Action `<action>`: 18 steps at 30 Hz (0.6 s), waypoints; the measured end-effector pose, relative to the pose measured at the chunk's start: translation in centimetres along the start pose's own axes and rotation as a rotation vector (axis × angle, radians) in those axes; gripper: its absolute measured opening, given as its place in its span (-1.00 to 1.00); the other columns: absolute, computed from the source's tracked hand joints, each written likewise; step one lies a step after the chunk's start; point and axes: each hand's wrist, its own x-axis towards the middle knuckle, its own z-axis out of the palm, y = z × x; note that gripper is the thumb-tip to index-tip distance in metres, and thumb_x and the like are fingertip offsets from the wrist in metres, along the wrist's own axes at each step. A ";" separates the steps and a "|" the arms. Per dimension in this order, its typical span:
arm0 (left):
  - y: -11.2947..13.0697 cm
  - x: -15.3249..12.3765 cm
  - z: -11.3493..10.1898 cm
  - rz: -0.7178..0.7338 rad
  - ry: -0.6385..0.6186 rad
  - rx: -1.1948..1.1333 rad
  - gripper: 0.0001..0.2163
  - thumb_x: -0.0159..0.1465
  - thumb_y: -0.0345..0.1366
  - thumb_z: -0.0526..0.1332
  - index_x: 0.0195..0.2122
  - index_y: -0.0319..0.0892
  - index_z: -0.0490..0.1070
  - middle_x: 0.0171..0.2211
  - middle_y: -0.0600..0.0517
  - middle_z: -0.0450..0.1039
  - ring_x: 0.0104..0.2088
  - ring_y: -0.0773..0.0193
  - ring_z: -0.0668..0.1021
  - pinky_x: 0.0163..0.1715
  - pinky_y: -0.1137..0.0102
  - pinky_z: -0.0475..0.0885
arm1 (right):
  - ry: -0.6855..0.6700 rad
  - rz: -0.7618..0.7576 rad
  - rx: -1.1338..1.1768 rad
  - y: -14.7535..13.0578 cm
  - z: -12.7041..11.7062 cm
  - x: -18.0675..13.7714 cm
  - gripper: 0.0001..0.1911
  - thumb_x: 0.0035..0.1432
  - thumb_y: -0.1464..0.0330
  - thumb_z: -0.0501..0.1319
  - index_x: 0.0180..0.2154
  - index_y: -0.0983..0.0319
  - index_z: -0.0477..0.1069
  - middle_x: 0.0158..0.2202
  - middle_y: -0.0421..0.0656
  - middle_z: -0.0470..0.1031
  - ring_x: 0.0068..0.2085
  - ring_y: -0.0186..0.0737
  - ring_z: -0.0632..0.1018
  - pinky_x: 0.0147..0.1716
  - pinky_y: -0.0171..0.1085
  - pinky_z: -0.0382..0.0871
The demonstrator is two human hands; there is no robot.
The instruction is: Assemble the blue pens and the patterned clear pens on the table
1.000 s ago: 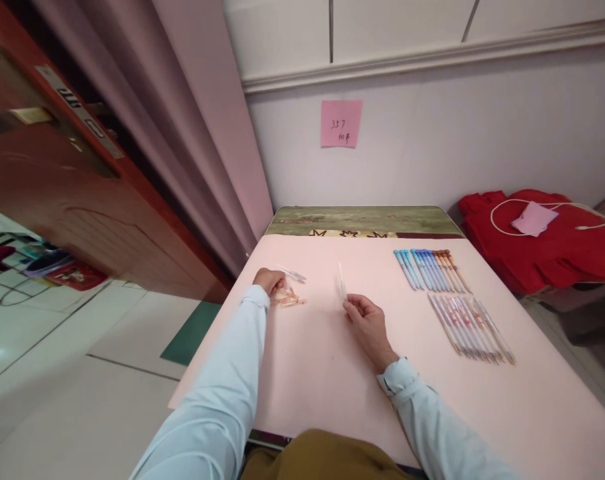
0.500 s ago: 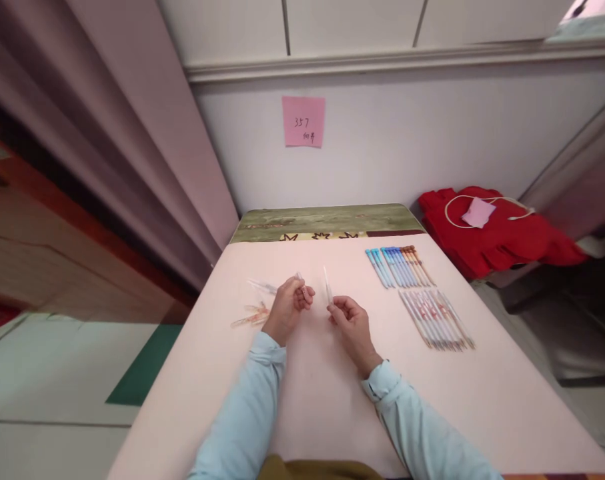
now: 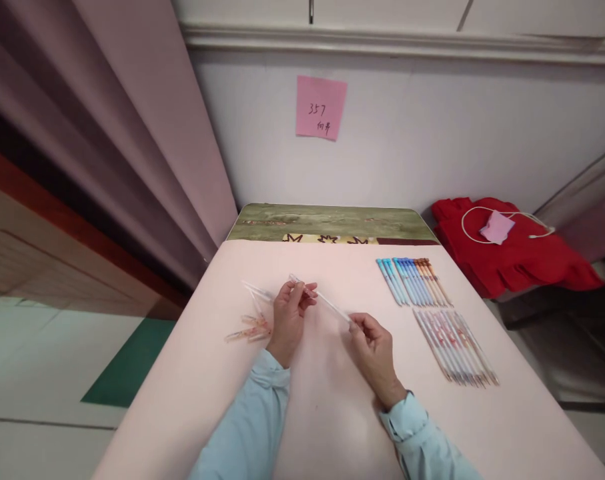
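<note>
In my left hand [image 3: 288, 323] is a clear, reddish-patterned pen barrel [image 3: 309, 292], pinched between thumb and fingers. My right hand [image 3: 375, 350] grips the lower end of a thin whitish pen refill [image 3: 334, 305], which slants up to the left. The refill's far end meets the barrel at my left fingers; whether it is inside cannot be made out. Left of my left hand, several clear refills [image 3: 256, 291] and orange-patterned barrels [image 3: 249, 329] lie loose, partly hidden by that hand.
On the right of the pale tabletop [image 3: 327, 413], pens with blue and brown tops [image 3: 411, 283] lie in a row. Below them is a row of clear patterned pens [image 3: 455, 347]. A red cloth [image 3: 507, 257] with a white cord lies beyond the right edge. A pink note [image 3: 321, 107] hangs on the wall.
The refill in my right hand has tilted from nearly upright to a slant, its tip now at the barrel in my left hand. The camera view has shifted slightly.
</note>
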 end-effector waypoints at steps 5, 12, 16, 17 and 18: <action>-0.3 0.7 -0.1 -0.064 0.058 -0.078 -0.79 0.15 -0.19 0.34 -0.35 -0.18 0.37 -0.31 0.00 0.55 -0.34 0.36 0.59 -0.25 0.44 0.48 | -0.020 -0.008 -0.069 0.0 0.2 0.1 -0.81 0.20 0.27 0.17 -0.27 0.23 0.49 -0.42 -0.16 0.48 -0.41 -0.23 0.44 -0.43 -0.32 0.29; -0.3 1.0 0.0 -0.065 0.066 -0.064 -0.77 0.15 -0.17 0.35 -0.34 -0.18 0.37 -0.34 0.00 0.55 -0.35 0.32 0.60 -0.27 0.40 0.50 | -0.014 0.052 -0.070 -0.2 0.3 0.5 -0.80 0.18 0.25 0.17 -0.30 0.23 0.49 -0.48 -0.19 0.42 -0.47 -0.27 0.38 -0.48 -0.32 0.25; -0.5 1.0 0.0 -0.050 0.075 -0.054 -0.78 0.15 -0.17 0.34 -0.32 -0.17 0.38 -0.34 0.00 0.56 -0.35 0.31 0.60 -0.26 0.37 0.51 | -0.024 0.071 -0.058 -0.2 0.4 0.6 -0.80 0.17 0.25 0.18 -0.30 0.23 0.49 -0.48 -0.20 0.41 -0.48 -0.28 0.36 -0.50 -0.33 0.23; -0.5 1.1 0.0 -0.044 0.079 -0.054 -0.78 0.15 -0.17 0.34 -0.32 -0.17 0.38 -0.34 0.01 0.56 -0.35 0.31 0.61 -0.25 0.37 0.51 | -0.028 0.069 -0.058 -0.2 0.4 0.6 -0.80 0.17 0.25 0.18 -0.29 0.23 0.50 -0.48 -0.20 0.41 -0.48 -0.28 0.36 -0.50 -0.33 0.23; -0.6 1.1 0.0 -0.038 0.081 -0.054 -0.78 0.15 -0.17 0.34 -0.32 -0.17 0.38 -0.35 0.02 0.56 -0.34 0.31 0.61 -0.24 0.37 0.51 | -0.030 0.066 -0.060 -0.2 0.4 0.6 -0.80 0.17 0.25 0.18 -0.29 0.23 0.50 -0.49 -0.20 0.41 -0.48 -0.28 0.35 -0.50 -0.33 0.22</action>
